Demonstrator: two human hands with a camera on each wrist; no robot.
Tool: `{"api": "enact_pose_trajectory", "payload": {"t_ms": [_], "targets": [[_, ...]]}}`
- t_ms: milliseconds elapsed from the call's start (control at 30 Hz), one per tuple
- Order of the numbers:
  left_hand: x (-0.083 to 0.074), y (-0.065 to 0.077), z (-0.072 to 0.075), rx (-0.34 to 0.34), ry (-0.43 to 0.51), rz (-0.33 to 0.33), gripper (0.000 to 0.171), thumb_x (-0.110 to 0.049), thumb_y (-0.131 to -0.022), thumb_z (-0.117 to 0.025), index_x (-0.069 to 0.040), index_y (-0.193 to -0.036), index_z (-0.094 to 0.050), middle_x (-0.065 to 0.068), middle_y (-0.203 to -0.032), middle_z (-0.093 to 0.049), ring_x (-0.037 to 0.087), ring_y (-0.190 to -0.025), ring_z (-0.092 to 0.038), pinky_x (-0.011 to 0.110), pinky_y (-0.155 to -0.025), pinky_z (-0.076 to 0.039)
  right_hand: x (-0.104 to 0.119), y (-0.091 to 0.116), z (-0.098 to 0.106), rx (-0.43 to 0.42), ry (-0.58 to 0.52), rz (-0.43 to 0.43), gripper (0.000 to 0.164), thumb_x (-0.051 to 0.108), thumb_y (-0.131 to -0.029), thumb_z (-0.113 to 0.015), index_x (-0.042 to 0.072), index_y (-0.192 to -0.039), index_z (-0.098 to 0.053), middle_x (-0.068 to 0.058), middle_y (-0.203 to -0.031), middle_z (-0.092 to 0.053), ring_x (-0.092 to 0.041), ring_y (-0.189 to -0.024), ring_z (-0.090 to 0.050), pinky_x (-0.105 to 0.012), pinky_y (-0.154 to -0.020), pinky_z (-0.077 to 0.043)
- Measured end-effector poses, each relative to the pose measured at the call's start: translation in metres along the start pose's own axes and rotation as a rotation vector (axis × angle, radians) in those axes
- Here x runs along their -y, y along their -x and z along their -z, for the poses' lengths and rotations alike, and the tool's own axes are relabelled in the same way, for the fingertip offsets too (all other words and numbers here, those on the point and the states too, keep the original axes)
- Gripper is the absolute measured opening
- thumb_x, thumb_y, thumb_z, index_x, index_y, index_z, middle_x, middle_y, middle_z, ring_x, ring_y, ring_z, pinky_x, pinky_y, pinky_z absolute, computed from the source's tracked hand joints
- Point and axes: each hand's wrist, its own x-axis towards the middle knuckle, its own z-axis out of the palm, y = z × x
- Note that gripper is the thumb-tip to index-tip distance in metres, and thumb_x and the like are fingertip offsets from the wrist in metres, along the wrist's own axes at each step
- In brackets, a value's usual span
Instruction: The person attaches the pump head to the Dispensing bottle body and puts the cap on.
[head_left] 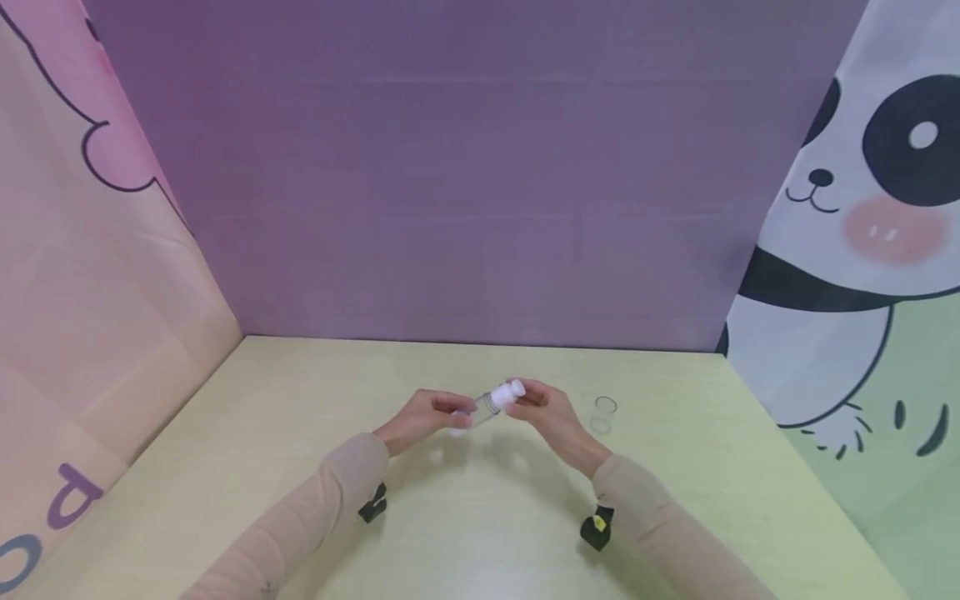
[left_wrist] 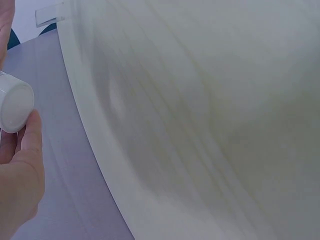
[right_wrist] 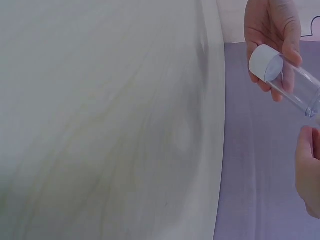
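Note:
A small clear bottle (head_left: 483,410) with a white upper part (head_left: 507,393) is held tilted above the table, its top toward the right. My left hand (head_left: 422,417) grips its lower end; in the right wrist view, that hand's thumb and fingers are around the white base (right_wrist: 264,63) and clear wall. My right hand (head_left: 553,415) pinches the white upper part between thumb and fingers, though in its own wrist view that end is cut off by the frame. On the table right of my right hand is a clear, open cylinder-like cap (head_left: 606,405).
The pale wooden table (head_left: 480,517) runs back to a purple cloth wall (head_left: 480,183). Printed cloths stand at both sides, a pink one (head_left: 90,275) at left and a panda one (head_left: 847,250) at right. Black wrist devices (head_left: 597,528) hang below both sleeves.

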Motion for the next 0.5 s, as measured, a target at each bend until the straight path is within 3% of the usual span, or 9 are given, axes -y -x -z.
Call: {"api": "enact_pose_trajectory", "payload": {"t_ms": [200,500], "targets": [[0.0018,-0.0009,-0.0015,-0.004,-0.002,0.01,0.034,-0.025,-0.081,-0.07,-0.015,-0.114,-0.065,0.006,-0.122,-0.06,0.02,-0.109,-0.056,0.042,-0.095,-0.043,0.0041,0.0013,0.0038,0.06,-0.011,0.031,0.051,0.005,-0.08,-0.067,0.001,-0.128,-0.05,-0.015,-0.128,-0.055,-0.02,-0.111,-0.057,-0.033,-0.094,-0.046],[0.0011,0.0001,-0.0011,0.002,-0.006,0.009,0.036,-0.027,-0.081,-0.07,-0.015,-0.114,-0.064,0.006,-0.123,-0.06,0.02,-0.11,-0.055,0.044,-0.096,-0.042,0.0048,0.0008,0.0026,0.033,-0.014,0.021,0.047,0.0,-0.081,-0.065,-0.002,-0.126,-0.051,-0.017,-0.126,-0.056,-0.016,-0.106,-0.06,-0.033,-0.094,-0.046]]}}
